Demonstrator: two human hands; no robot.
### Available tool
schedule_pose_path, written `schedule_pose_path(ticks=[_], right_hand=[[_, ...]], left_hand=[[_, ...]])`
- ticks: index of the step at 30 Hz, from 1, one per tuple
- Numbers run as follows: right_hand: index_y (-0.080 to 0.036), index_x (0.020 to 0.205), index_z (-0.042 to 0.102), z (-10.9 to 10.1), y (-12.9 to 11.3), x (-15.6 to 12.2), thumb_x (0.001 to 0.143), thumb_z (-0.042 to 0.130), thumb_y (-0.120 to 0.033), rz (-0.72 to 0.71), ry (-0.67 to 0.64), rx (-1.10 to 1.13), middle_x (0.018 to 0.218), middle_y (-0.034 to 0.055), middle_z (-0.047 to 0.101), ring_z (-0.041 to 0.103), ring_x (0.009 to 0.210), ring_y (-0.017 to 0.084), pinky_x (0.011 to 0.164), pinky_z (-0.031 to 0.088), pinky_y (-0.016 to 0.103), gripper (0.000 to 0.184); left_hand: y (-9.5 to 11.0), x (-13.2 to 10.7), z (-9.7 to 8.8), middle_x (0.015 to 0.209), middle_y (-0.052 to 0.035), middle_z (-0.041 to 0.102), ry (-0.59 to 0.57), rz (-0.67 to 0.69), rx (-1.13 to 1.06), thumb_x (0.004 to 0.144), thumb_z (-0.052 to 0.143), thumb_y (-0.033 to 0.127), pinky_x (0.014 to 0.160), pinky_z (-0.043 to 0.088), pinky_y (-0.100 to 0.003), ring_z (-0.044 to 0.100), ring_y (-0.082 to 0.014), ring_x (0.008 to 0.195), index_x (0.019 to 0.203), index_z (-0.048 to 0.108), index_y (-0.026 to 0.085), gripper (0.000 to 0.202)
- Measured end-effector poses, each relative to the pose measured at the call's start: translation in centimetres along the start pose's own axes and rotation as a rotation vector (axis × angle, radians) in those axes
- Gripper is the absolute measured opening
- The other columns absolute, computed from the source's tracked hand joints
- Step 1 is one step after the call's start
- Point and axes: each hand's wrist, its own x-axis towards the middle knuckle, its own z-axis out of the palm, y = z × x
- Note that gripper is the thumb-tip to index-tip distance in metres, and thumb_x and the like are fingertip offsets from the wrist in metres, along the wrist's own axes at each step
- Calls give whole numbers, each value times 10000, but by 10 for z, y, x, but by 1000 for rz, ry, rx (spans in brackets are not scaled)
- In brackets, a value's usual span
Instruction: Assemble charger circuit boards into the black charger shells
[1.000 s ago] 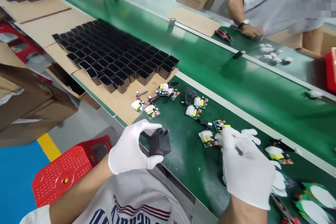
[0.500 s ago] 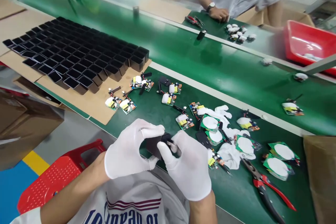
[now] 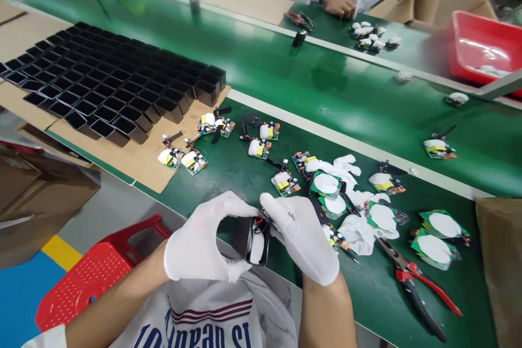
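Green worktop (image 3: 240,178), loose circuit boards (image 3: 286,184) scattered on it. Left hand (image 3: 199,240) grip holds black case (image 3: 241,235) over near edge; right hand (image 3: 304,236) at its open end, can't tell that grip.

We see a close-fitting white fabric glove (image 3: 190,253) on the left hand (image 3: 199,236) and a matching white fabric glove (image 3: 310,253) on the right hand (image 3: 299,234), both ending at the wrist. The forearms are bare; above the left one shows a pale, whitish fabric sleeve (image 3: 48,337). We also see a creased light grey fabric shirt (image 3: 193,296) with thin, wavy maroon stripes (image 3: 216,311) beside large navy blue letters (image 3: 198,338), partly out of view.
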Motion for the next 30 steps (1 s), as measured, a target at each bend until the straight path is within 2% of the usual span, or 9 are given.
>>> schedule_pose_path(ticks=[2,4,7,9,11,14,19,25,30], right_hand=[[-245,542,250,1,-1,1,1021,580,-634,20,3,70,535,-71,218,194,512,94,483,170,303,700],[-229,550,412,5,1,-3,1063,522,-597,-58,56,141,519,-62,347,320,476,97,467,266,283,641],[-227,816,694,18,10,-21,1079,574,-450,-361,308,49,707,-15,630,593,631,145,586,482,291,365],[-249,1038,746,29,19,-34,1001,728,-295,-611,485,-125,912,21,726,685,825,184,722,563,332,62],[-251,1195,735,38,28,-44,913,807,-138,-748,564,-266,1070,57,754,711,951,215,792,600,369,313],[-256,1223,729,45,35,-49,879,792,-30,-759,599,-403,1101,69,750,716,930,215,763,622,381,416],[-305,1176,733,43,33,-46,934,754,-93,-730,553,-576,977,35,730,699,836,204,683,601,369,322],[-283,1180,684,46,34,-49,926,760,-64,-694,590,-408,1006,29,749,713,918,208,805,620,403,344],[-316,1150,703,45,32,-51,936,757,-97,-606,505,-431,1022,32,738,702,902,214,791,591,393,311]], left_hand=[[2,-1,3,1023,-46,717,7,-75,-60,622,812,135,777,608,-350,723,-210,850,1149,665,231,555],[4,-2,5,1014,-59,703,33,-166,-164,638,816,122,754,607,-350,723,-217,852,1135,664,213,528],[3,-5,9,1059,-66,686,161,-213,-222,678,829,115,784,620,-365,727,-218,890,1192,645,212,554],[-1,-8,11,1080,-55,674,260,-186,-164,686,848,121,825,622,-380,724,-217,920,1240,631,229,605],[-5,-10,11,1086,-45,668,305,-164,-100,679,880,146,847,620,-390,721,-223,945,1270,626,244,651],[-6,-13,8,1098,-44,674,294,-145,10,662,873,172,838,613,-396,715,-233,955,1293,629,251,681],[1,-12,4,1002,1,660,289,-76,184,685,767,161,699,572,-316,693,-179,826,1276,612,263,619],[2,-12,5,980,14,660,299,-46,223,666,733,134,673,568,-298,693,-164,781,1296,603,267,657],[-4,-15,9,960,16,674,312,-90,143,644,814,142,709,582,-312,699,-171,777,1254,646,271,646]])
